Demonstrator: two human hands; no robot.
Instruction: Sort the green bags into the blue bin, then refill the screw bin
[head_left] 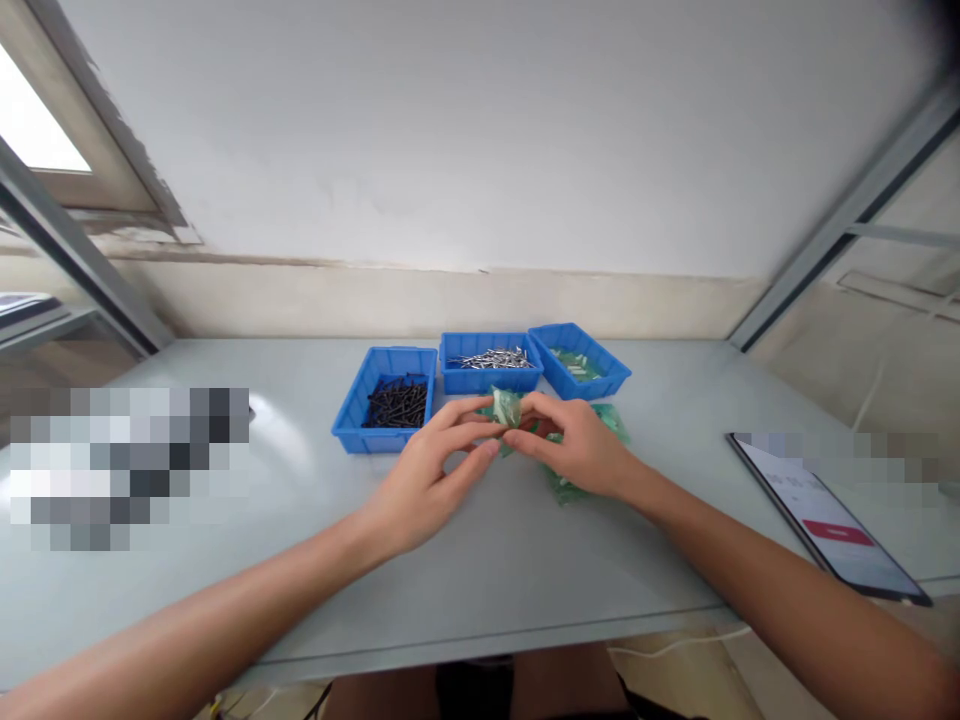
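Between my two hands, above the table, is a small green see-through plastic bag [507, 406] with something whitish inside. My left hand [435, 460] pinches its left side with the fingertips. On the other side, my right hand [574, 440] grips the bag between thumb and fingers. More green plastic bags [566, 488] lie on the table under and behind my right hand, partly hidden by it. Just beyond my hands stand a blue bin of black screws [397, 402], a blue bin of silvery metal pieces [495, 358] and a blue bin with green bags [577, 362].
The grey table [480, 570] runs back to a pale wall. A phone [829, 520] with a lit screen lies at the right. Something at the left is blurred out. Metal frame posts [795, 200] rise at both sides.
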